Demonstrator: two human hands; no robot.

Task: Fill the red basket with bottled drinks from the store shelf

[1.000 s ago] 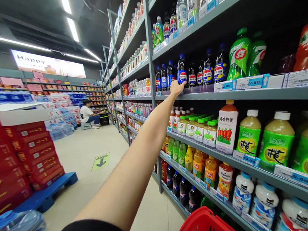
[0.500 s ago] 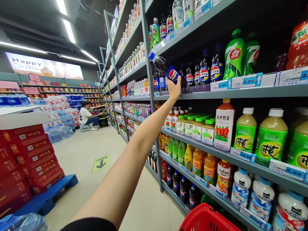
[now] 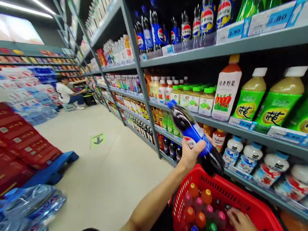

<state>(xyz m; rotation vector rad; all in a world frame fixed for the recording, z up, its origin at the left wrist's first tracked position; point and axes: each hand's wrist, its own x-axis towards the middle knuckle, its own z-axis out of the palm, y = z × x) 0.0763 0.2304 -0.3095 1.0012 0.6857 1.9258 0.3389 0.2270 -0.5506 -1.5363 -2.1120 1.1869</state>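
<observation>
My left hand (image 3: 192, 152) is wrapped round a large cola bottle (image 3: 188, 123) with a blue cap and a blue label. The bottle tilts, cap up to the left, above the near rim of a red shopping basket (image 3: 245, 189). Inside the basket stand several bottles with orange, pink, green and blue caps, such as an orange-capped bottle (image 3: 206, 196). My right hand (image 3: 238, 221) reaches into the basket's right part, fingers curled beside a dark-capped bottle (image 3: 227, 207). Blur and the angle hide what, if anything, it grips.
Shelves of drinks run along the right, their grey edge (image 3: 218, 50) carrying price tags (image 3: 231, 32). At left, red cartons (image 3: 17, 140) stand on a blue pallet (image 3: 52, 167), with plastic-wrapped water bottles (image 3: 30, 205) in front. Farther down the aisle a person (image 3: 68, 91) sits on a stool.
My left hand has brought the cola bottle down from the upper shelf to above the basket. The view has tilted down, and my right hand now shows inside the basket.
</observation>
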